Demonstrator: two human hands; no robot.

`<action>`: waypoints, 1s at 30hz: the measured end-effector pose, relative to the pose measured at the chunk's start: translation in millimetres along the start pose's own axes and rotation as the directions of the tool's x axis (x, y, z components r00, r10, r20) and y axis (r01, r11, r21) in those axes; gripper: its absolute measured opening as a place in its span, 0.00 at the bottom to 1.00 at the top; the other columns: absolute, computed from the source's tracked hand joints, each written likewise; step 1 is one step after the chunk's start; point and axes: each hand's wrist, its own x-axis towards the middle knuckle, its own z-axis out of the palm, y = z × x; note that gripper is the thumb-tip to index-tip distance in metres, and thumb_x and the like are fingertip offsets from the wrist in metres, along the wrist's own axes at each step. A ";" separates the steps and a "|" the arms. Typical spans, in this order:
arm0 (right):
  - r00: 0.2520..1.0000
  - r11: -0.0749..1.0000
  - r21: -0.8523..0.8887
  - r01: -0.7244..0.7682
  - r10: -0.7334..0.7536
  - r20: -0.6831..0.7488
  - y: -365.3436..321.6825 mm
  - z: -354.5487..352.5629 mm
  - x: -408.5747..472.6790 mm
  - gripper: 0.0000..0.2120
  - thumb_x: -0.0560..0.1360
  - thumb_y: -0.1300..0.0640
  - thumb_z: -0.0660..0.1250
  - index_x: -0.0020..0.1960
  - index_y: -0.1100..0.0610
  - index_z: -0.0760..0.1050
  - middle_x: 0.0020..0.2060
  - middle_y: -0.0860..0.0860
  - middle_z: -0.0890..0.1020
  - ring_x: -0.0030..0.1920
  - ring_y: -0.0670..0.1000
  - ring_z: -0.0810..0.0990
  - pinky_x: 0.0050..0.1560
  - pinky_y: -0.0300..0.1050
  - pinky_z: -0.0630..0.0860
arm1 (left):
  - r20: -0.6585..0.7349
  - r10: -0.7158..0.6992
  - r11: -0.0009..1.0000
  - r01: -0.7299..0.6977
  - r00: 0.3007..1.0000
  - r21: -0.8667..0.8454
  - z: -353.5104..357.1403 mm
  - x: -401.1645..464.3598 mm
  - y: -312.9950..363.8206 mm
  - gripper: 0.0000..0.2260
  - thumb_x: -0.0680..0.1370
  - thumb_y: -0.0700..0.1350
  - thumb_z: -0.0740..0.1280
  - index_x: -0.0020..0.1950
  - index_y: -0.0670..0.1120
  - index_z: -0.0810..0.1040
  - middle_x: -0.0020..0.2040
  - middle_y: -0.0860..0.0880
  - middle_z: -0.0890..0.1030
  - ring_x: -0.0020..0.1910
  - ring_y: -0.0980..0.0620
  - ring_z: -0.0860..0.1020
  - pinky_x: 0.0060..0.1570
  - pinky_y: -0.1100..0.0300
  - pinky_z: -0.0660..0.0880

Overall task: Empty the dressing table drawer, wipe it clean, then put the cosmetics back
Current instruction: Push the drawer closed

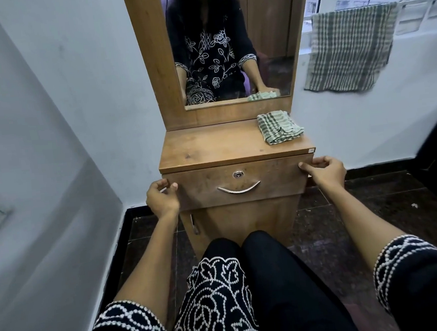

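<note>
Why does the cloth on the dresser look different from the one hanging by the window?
The cloth on the dresser is folded into a small bundle lying on the wooden top; the hanging cloth is spread open and draped over the window rail. The hanging one looks bigger and darker. Both are checked with green and white.

Both arms outstretched, left hand [161,197] and right hand [326,172] (fingers curled).

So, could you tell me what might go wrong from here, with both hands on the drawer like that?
1. Both hands, left and right, sit at the side edges of the drawer, not on the handle; fingers could get pinched against the cabinet, or slip.
2. The drawer looks shut and has a lock; if locked, tugging may rock the unit.
3. The person's knees sit right before it and could block it sliding out.
</note>
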 end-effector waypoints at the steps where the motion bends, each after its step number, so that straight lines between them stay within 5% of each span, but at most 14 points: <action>1: 1.000 1.000 -0.010 0.001 -0.002 -0.010 -1.6 1.4 0.4 0.16 0.64 0.51 0.78 0.47 0.57 0.80 0.44 0.55 0.84 0.48 0.53 0.82 0.54 0.51 0.79 | 0.029 0.010 1.000 -0.010 1.000 0.015 0.3 0.2 -1.0 0.13 0.74 0.37 0.71 0.57 0.37 0.78 0.57 0.41 0.80 0.55 0.45 0.78 0.51 0.60 0.71; 8: 0.997 1.000 -0.013 0.010 -0.011 -0.081 -11.0 11.1 -0.4 0.18 0.65 0.53 0.76 0.52 0.59 0.83 0.49 0.58 0.85 0.53 0.55 0.81 0.56 0.44 0.74 | 0.157 0.028 0.998 -0.036 0.987 0.048 3.7 4.8 0.8 0.18 0.75 0.38 0.69 0.65 0.39 0.74 0.64 0.43 0.76 0.63 0.43 0.75 0.63 0.51 0.72; 30: 0.997 0.998 0.011 -0.066 0.066 0.030 -20.4 10.6 -20.4 0.17 0.70 0.56 0.71 0.58 0.58 0.79 0.54 0.55 0.83 0.57 0.54 0.79 0.57 0.44 0.74 | 0.247 -0.007 0.989 -0.029 0.969 0.143 -8.7 -14.4 1.9 0.21 0.75 0.44 0.70 0.65 0.39 0.72 0.64 0.41 0.76 0.63 0.42 0.73 0.60 0.52 0.71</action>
